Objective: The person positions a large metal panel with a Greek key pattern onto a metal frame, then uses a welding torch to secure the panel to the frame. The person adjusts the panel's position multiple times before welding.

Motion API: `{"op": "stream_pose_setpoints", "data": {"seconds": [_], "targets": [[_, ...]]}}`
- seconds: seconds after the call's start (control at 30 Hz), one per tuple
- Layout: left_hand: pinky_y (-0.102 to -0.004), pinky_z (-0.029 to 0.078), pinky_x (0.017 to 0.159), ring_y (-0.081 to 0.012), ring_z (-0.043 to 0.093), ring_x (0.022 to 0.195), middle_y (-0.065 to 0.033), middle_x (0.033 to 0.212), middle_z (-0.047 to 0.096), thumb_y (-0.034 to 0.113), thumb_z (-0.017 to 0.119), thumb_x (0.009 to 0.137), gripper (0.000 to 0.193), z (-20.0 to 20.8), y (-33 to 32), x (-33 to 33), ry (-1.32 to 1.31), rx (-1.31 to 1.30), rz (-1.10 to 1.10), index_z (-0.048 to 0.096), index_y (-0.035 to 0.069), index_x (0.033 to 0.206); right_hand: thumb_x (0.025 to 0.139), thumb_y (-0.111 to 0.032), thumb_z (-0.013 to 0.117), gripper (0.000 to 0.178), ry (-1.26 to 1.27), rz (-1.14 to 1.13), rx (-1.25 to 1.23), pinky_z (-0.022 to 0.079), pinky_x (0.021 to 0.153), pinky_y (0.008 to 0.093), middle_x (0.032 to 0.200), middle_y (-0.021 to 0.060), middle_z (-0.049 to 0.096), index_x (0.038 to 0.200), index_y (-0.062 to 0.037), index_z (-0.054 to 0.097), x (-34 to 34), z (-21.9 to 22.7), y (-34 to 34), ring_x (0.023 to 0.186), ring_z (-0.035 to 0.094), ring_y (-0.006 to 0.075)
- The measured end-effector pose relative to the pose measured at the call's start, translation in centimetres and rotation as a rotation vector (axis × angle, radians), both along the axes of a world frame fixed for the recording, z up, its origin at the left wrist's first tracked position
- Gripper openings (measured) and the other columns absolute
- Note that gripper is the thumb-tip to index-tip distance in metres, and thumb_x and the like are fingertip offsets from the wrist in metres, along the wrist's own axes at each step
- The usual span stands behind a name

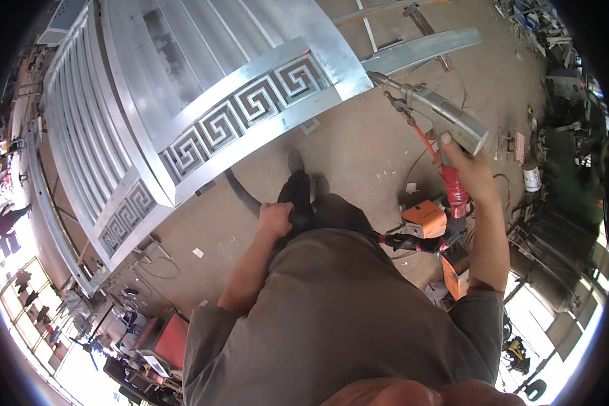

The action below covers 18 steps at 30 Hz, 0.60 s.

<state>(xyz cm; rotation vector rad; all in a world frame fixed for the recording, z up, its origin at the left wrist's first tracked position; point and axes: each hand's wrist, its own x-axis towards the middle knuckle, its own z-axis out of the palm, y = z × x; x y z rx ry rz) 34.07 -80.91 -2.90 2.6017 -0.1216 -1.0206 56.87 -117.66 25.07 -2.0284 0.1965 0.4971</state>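
My right hand point(470, 172) is wrapped around the rear of a silver welding gun point(443, 115) with a boxy body. Its narrow nozzle points left and lies close to the right corner of a large metal gate panel point(250, 108); contact cannot be made out. Red wrapping point(455, 193) covers the gun's cable below my hand, and a thin red hose runs along the gun. My left hand point(275, 218) is closed beside my dark trousers. A dark curved strip point(242, 191) runs up to it; whether the fingers hold it is unclear.
The panel has vertical ribs and a Greek-key border and stands raised above the brown floor point(358, 159). Metal profiles point(426, 51) lie beyond its right side. Orange boxes point(424, 218) and a black cable point(413, 242) are near my right side. A red cabinet point(166, 345) stands at lower left.
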Motion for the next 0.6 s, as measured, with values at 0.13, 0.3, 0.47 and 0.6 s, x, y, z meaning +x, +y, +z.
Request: {"op": "stream_pose_setpoints", "data": {"seconds": [0.13, 0.3, 0.47, 0.6], "targets": [[-0.0448, 0.046, 0.098, -0.0267, 0.071, 0.106, -0.0073, 0.099, 0.076, 0.015, 0.073, 0.074, 0.029, -1.6, 1.3, 1.9, -0.022, -0.041, -0.011, 0.07, 0.018, 0.102, 0.104, -0.035, 0.069, 0.039, 0.044, 0.029, -0.098, 0.053, 0.061, 0.0281, 0.098, 0.0051, 0.075, 0.123, -0.0006, 0.068, 2.6, -1.9, 4.3, 0.07, 0.064, 0.011], [-0.0444, 0.045, 0.098, -0.026, 0.071, 0.105, -0.0062, 0.098, 0.076, 0.016, 0.075, 0.072, 0.028, -3.6, 3.5, 2.9, 0.002, -0.056, 0.017, 0.071, 0.019, 0.1, 0.103, -0.036, 0.071, 0.045, 0.041, 0.075, -0.102, 0.053, 0.062, 0.0283, 0.107, 0.0063, 0.076, 0.126, 0.001, 0.065, 6.7, -3.5, 9.4, 0.071, 0.065, 0.0117], [-0.0463, 0.044, 0.097, -0.027, 0.07, 0.106, -0.0058, 0.099, 0.076, 0.016, 0.076, 0.071, 0.028, -5.8, 7.0, 3.3, 0.074, 0.021, 0.084, 0.072, 0.019, 0.098, 0.101, -0.041, 0.072, 0.049, 0.047, 0.051, -0.084, 0.053, 0.062, 0.0282, 0.1, 0.0059, 0.073, 0.126, 0.0005, 0.066, 11.2, -6.6, 14.1, 0.071, 0.065, 0.0114], [-0.049, 0.045, 0.096, -0.0292, 0.07, 0.104, -0.007, 0.097, 0.075, 0.017, 0.075, 0.073, 0.021, -6.8, 10.3, 3.3, 0.087, 0.034, 0.137, 0.071, 0.018, 0.093, 0.101, -0.044, 0.071, 0.049, 0.072, -0.023, -0.058, 0.053, 0.062, 0.028, 0.088, 0.0041, 0.068, 0.124, -0.0007, 0.067, 12.8, -9.2, 16.3, 0.073, 0.064, 0.01]]}}
